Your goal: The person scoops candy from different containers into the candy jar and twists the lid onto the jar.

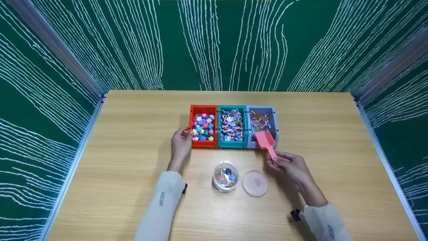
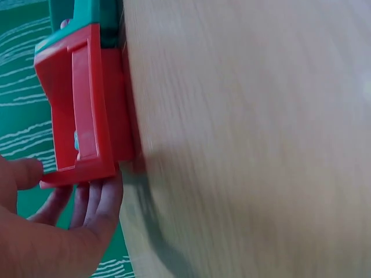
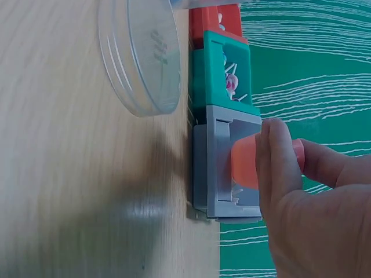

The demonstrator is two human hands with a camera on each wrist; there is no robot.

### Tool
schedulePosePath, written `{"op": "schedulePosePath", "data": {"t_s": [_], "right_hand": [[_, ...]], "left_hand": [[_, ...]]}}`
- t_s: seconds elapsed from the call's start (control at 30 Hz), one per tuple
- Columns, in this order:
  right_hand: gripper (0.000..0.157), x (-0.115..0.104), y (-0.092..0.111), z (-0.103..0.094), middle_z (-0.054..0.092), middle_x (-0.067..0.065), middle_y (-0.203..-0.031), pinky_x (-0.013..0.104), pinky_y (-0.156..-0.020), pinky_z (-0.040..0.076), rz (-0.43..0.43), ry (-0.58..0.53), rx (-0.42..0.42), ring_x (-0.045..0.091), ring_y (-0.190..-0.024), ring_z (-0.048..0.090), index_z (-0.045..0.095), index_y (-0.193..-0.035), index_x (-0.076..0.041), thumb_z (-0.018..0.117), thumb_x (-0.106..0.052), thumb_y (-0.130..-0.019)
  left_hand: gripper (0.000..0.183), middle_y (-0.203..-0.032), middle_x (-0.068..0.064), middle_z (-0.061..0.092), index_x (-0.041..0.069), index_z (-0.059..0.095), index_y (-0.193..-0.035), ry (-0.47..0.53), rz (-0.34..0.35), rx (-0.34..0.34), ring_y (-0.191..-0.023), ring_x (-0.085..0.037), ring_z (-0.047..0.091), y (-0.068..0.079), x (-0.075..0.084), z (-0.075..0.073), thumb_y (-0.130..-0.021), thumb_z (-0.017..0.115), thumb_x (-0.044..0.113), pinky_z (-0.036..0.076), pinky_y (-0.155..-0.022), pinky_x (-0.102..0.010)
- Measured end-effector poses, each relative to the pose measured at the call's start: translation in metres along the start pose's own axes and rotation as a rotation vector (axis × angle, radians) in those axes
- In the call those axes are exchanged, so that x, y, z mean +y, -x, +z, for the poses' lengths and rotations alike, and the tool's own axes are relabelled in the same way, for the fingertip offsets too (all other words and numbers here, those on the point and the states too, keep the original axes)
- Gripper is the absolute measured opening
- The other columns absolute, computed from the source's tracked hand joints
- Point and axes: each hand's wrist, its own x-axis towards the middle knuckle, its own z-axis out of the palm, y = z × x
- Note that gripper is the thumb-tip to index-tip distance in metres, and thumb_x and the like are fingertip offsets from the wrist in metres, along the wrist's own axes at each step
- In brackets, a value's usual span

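Nearest the camera, two pale sleeves (image 1: 159,204) with dark lettering reached in from the bottom edge of the head view, a black band (image 1: 185,188) showing at the left wrist. The left hand (image 1: 180,145) gripped the outer side wall of the red bin (image 1: 204,144), its thumb at the rim and its other fingers against the outside. The right hand (image 1: 292,167) pinched the handle of a pink scoop (image 1: 265,139), thumb and fingers together on it; the scoop's blade slanted over the front part of the grey bin (image 1: 276,122). Between the red and grey bins, touching both, stood the teal bin (image 1: 232,144). The red bin held colourful pieces (image 1: 204,127), some star-shaped; the teal one held striped pieces (image 1: 231,125) with white sticks, and the grey one amber-toned pieces (image 1: 260,121), also on sticks. In front of the row, between the forearms, a clear cup (image 1: 225,190) stood upright, uncovered, with blue, pink and amber pieces inside. A round translucent lid (image 1: 255,183) lay flat just to its right on the wooden table (image 1: 133,134). Green panels (image 1: 230,43) with wavy white lines rose behind.
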Motion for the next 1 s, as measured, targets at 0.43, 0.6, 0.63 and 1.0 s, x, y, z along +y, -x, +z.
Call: {"op": "schedulePosePath", "data": {"t_s": [0.43,0.6,0.63,1.0], "right_hand": [[0.052,-0.013,-0.005,-0.003,0.08,0.007,-0.106,0.031,-0.096,0.058,0.087,0.009,-0.013,0.014,-0.095,0.077,0.044,-0.153,0.011,0.061,-0.003,-0.106],[0.056,-0.021,-0.005,-0.003,0.08,0.007,-0.103,0.029,-0.095,0.057,0.123,-0.083,-0.042,0.015,-0.096,0.078,0.04,-0.155,0.011,0.062,-0.001,-0.105],[0.057,-0.024,-0.006,-0.002,0.08,0.007,-0.103,0.03,-0.096,0.057,0.129,-0.098,-0.048,0.016,-0.098,0.078,0.039,-0.156,0.011,0.062,-0.001,-0.105],[0.038,-0.043,-0.016,0.006,0.078,0.017,-0.099,0.027,-0.091,0.059,0.138,-0.274,-0.137,0.021,-0.092,0.079,0.048,-0.142,0.014,0.054,0.008,-0.105]], "left_hand": [[0.026,-0.102,-0.014,0.07,-0.005,0.075,-0.122,0.074,-0.052,0.013,-0.098,-0.026,0.062,-0.015,0.007,-0.01,-0.105,0.066,0.014,0.051,-0.094,-0.039],[0.026,-0.102,-0.013,0.069,-0.005,0.074,-0.123,0.09,-0.08,-0.003,-0.097,-0.024,0.06,-0.017,0.009,-0.01,-0.105,0.066,0.012,0.051,-0.091,-0.034],[0.026,-0.102,-0.013,0.069,-0.005,0.074,-0.123,0.087,-0.077,-0.003,-0.097,-0.024,0.06,-0.017,0.01,-0.01,-0.105,0.066,0.011,0.051,-0.091,-0.034],[0.021,-0.09,-0.012,0.07,-0.008,0.077,-0.114,0.1,-0.022,0.043,-0.088,-0.021,0.061,-0.015,0.01,-0.008,-0.101,0.069,0.005,0.049,-0.081,-0.029]]}}
